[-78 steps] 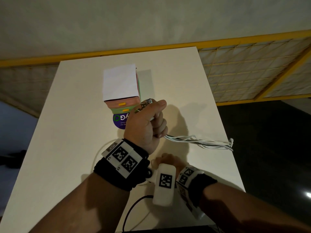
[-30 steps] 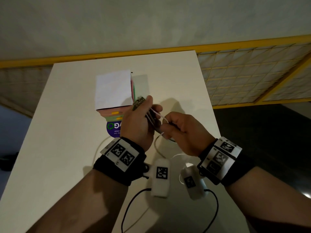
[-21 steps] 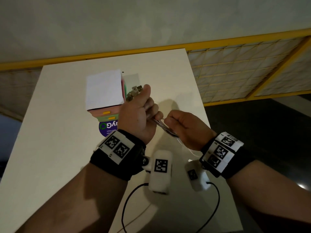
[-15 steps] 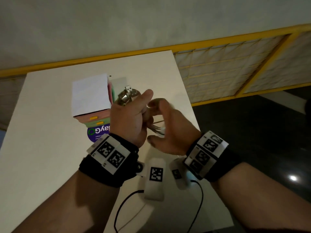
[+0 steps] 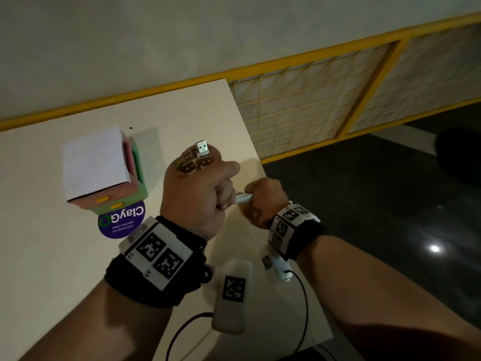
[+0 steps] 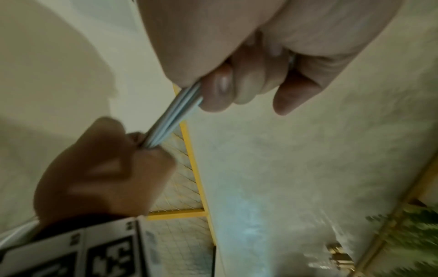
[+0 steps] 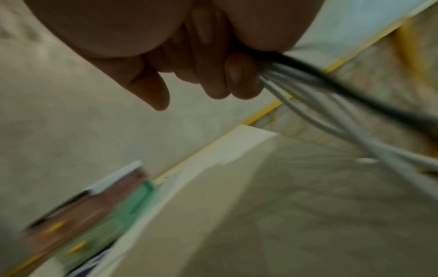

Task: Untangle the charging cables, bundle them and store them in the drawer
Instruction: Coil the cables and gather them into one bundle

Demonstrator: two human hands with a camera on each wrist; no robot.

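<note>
Both fists' grip on cables (image 5: 243,198) beside "ClayGo" sticker (image 5: 122,220)

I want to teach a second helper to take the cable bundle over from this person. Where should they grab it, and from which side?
Probably the short taut stretch of the cable bundle between the left hand and the right hand, coming from above. There the strands run straight and packed together. The USB plugs fan out above the left fist, and past the right hand the cables splay loose.
</note>
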